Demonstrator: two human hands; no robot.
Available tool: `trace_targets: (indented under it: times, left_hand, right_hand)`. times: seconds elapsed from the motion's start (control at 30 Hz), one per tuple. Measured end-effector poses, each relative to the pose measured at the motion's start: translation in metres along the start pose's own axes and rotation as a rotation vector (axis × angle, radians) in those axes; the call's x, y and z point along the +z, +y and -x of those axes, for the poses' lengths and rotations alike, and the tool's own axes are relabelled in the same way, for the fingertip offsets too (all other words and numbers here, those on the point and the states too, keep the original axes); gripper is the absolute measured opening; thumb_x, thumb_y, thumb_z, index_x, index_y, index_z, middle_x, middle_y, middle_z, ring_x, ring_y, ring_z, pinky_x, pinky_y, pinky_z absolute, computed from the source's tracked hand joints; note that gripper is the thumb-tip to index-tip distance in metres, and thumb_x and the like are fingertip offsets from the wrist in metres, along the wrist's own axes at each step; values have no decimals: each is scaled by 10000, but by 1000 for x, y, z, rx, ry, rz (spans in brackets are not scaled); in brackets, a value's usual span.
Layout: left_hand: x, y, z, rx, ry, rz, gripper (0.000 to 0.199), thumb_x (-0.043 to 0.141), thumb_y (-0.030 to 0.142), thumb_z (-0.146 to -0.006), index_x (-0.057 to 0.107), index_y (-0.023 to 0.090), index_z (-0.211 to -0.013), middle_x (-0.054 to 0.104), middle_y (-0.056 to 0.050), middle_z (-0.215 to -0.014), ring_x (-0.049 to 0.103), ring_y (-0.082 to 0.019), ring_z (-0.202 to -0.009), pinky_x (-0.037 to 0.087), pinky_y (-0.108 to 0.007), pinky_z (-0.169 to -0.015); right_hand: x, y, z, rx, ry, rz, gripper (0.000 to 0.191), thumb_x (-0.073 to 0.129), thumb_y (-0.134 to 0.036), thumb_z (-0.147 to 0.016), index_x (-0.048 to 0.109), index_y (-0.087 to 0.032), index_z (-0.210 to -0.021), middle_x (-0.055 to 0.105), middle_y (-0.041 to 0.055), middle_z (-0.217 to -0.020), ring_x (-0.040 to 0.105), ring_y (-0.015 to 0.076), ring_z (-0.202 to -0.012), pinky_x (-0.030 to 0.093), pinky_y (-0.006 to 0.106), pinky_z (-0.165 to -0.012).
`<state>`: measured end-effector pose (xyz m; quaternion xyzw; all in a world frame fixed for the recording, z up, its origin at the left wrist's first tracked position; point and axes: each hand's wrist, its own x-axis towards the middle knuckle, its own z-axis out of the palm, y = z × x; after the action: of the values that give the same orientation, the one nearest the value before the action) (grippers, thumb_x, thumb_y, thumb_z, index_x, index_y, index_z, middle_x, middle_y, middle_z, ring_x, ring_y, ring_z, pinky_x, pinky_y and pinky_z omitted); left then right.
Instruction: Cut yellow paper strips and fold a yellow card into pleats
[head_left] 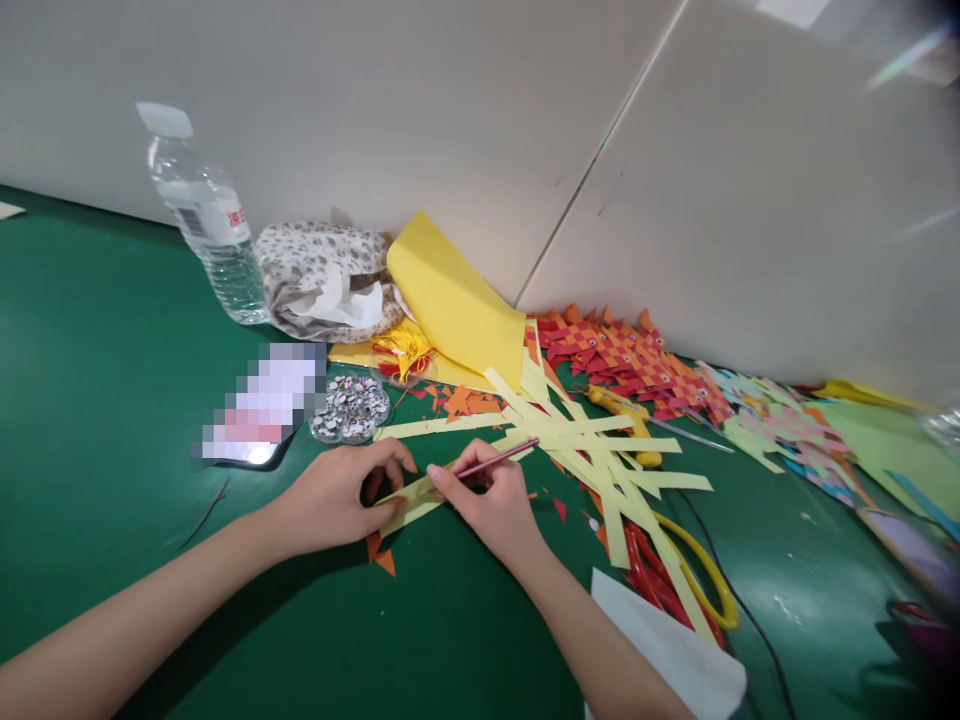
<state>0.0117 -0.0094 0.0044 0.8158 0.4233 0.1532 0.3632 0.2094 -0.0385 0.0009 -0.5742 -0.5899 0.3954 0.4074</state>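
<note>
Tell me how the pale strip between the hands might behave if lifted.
The pale strip would probably feel light, looking paper-thin. Being long and narrow, it may droop when held by one end. Being flat, it's unlikely to roll.

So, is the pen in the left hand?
No, the pen is in the right hand, while the left hand holds one end of a paper strip.

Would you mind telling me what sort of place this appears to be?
It looks like a papercraft table, perhaps in a workshop or classroom: it holds a pile of pale yellow paper strips, red-and-orange checkered paper pieces and what look like googly eyes.
</note>
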Motion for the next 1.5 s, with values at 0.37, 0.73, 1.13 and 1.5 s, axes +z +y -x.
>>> trace_targets:
  times: [0.37,0.73,1.13,1.5]
  left_hand:
    - [-1,2,0,-21,-2,-11,186,551,252,-757,514,241,-939,617,57,-712,547,-109,-578,367,-210,-529]
    - [0,1,0,5,7,2,221,543,218,-741,502,246,-956,646,57,-764,556,-109,-597,377,-211,-546]
    - [-2,3,1,-5,4,1,210,553,234,-738,515,242,-945,649,49,-754,576,-118,-616,379,-212,-546]
    - [0,0,1,-11,9,6,194,548,252,-750,514,245,-941,645,49,-757,564,-114,-593,383,-211,-526]
  right_hand:
    - [-21,7,-10,41,91,-10,327,705,-420,-710,466,-215,-618,517,-39,-503,479,127,-462,370,246,-470]
    - [-6,1,-1,16,8,-52,302,708,-393,-711,489,-210,-616,534,-37,-506,469,115,-461,359,232,-456]
    - [-8,3,-4,-1,31,30,303,684,-412,-730,486,-211,-620,510,-38,-518,467,122,-483,360,239,-474]
    - [-26,8,-11,20,101,-6,346,711,-454,-697,473,-216,-614,533,-31,-509,474,128,-468,382,253,-467]
